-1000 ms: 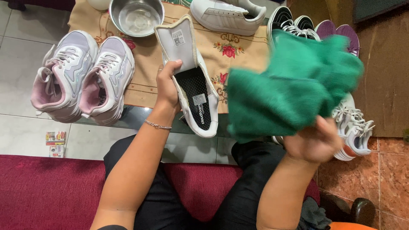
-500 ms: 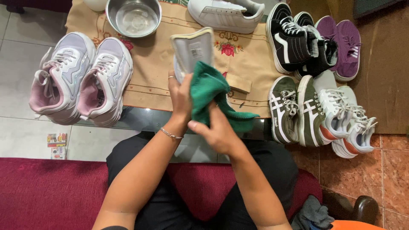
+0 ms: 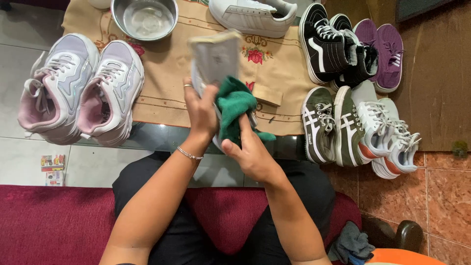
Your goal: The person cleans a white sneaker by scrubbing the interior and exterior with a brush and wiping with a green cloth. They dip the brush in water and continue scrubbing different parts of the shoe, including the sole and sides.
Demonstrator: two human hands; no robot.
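Centrally, the left hand (image 3: 202, 110) has its fingers wrapped around a pale insole (image 3: 216, 59), while the right hand (image 3: 250, 152) grips a green cloth (image 3: 234, 105) pressed against it, above the embroidered mat (image 3: 167, 73).

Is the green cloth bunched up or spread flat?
Bunched: the green cloth sits crumpled under the right hand, against the insole.

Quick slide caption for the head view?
Left hand holds an insole; right hand presses a green cloth against it.
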